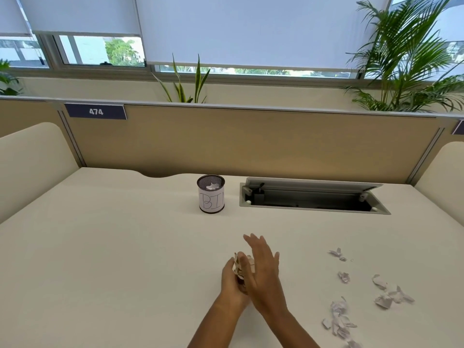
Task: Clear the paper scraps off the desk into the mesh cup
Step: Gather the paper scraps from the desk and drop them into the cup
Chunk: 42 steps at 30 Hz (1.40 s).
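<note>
- Near the front middle of the surface (113,247), a wad of paper scraps (237,266) sits cupped in the left hand (232,280), fingers curled round it.
- Flat and open, the right hand (263,270) presses against the wad, likely to compact it for carrying.
- Loose scraps (339,320) lie to the right.
- Far off, upright, stands the mesh cup (211,193), a scrap already inside.

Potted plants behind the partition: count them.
3: a snake plant at centre, a palm at far right, and leaves at the left edge. Pots are hidden.
</note>
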Each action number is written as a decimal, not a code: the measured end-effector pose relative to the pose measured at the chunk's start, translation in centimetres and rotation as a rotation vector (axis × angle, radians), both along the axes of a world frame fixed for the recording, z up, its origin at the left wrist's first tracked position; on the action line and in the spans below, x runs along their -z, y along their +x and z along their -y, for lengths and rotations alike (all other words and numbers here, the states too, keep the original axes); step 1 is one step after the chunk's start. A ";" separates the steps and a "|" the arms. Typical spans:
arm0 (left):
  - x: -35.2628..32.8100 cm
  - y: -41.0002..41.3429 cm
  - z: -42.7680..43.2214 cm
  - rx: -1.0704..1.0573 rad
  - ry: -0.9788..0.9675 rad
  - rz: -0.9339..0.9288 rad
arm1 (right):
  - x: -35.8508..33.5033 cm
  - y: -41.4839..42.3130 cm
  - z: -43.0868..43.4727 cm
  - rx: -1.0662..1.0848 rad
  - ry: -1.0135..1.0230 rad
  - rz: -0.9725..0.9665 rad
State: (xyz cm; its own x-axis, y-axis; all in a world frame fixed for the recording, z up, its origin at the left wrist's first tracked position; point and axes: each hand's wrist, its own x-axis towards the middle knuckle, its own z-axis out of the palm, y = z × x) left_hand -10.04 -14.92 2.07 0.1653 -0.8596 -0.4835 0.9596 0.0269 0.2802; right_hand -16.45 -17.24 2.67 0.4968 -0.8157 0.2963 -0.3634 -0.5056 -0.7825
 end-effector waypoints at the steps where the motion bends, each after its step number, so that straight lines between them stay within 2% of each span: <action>1: 0.1 1.1 0.3 -0.013 0.056 -0.012 | 0.1 -0.1 0.5 0.016 -0.028 0.010; 4: -0.9 4.6 1.7 -0.109 0.117 -0.023 | 1.3 -0.7 2.2 0.083 0.016 -0.018; 8: -4.0 9.5 4.2 -0.174 0.010 0.037 | 3.9 -1.9 3.3 0.136 0.153 -0.171; 11: -7.0 12.5 6.5 -0.197 0.030 0.220 | 5.8 -2.4 3.4 0.087 -0.020 -0.464; 12: -7.9 13.3 7.3 -0.195 0.044 0.296 | 6.0 -2.5 3.3 0.067 -0.066 -0.496; 19: -10.5 16.7 12.1 -0.243 0.257 0.701 | 6.2 -2.4 3.6 0.044 -0.138 -0.479; 23: -9.7 17.6 13.6 -0.170 0.268 0.667 | 6.0 -2.1 3.7 0.102 -0.185 -0.367; 27: -9.6 17.9 14.9 -0.210 0.211 0.596 | 6.5 -2.2 4.0 0.058 -0.120 -0.406; 29: -9.7 17.9 15.4 -0.210 0.232 0.642 | 6.2 -2.3 3.8 0.068 -0.155 -0.426; 34: -9.8 17.1 16.3 -0.193 0.453 1.010 | 4.9 -2.2 3.2 0.130 -0.228 -0.474; 38: -9.7 16.1 16.4 -0.132 0.454 1.387 | 4.6 -2.2 3.3 0.178 -0.230 -0.494; 40: -9.1 15.7 16.2 -0.119 0.473 1.644 | 4.4 -2.2 3.3 0.164 -0.186 -0.493; 42: -8.2 15.4 15.9 -0.030 0.538 1.988 | 4.4 -2.2 3.3 0.159 -0.175 -0.485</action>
